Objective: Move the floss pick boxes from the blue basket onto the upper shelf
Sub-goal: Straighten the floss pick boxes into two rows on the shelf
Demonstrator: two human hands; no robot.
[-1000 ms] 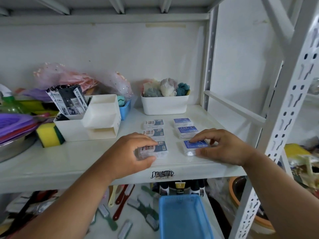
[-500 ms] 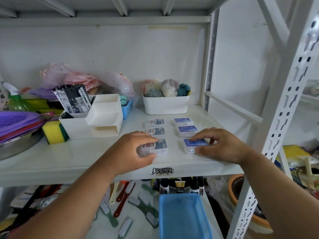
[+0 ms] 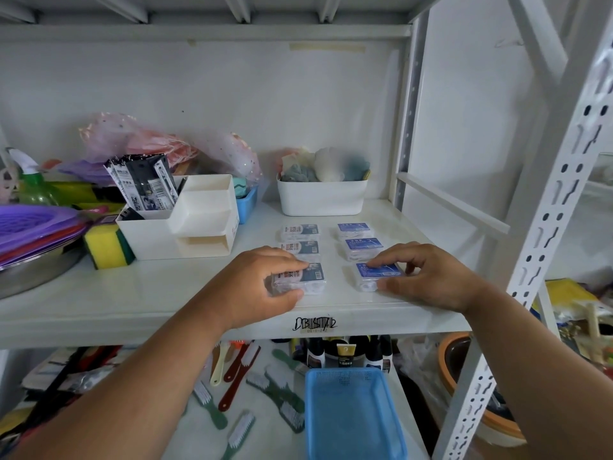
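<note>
White laminate, the upper shelf (image 3: 139,293) was my landmark, and it carried six floss pick boxes in two rows of three running back from its front edge toward the white tub (image 3: 321,200) at the rear. Below the shelf's front edge sat the blue basket (image 3: 351,416), and I could see no box left in it, so I judged the moving done and only the squaring-up and letting go remained. My left hand (image 3: 255,290) was curled round the left front box (image 3: 300,278), thumb at its near side and fingers over the top. My right hand (image 3: 428,278) pinched the right front box (image 3: 378,275), thumb against its near corner, fingertips on its far edge. Both boxes lay flat on the shelf just behind its front lip, close beside each other but apart. Behind them stood the other four boxes (image 3: 300,240), untouched.
</note>
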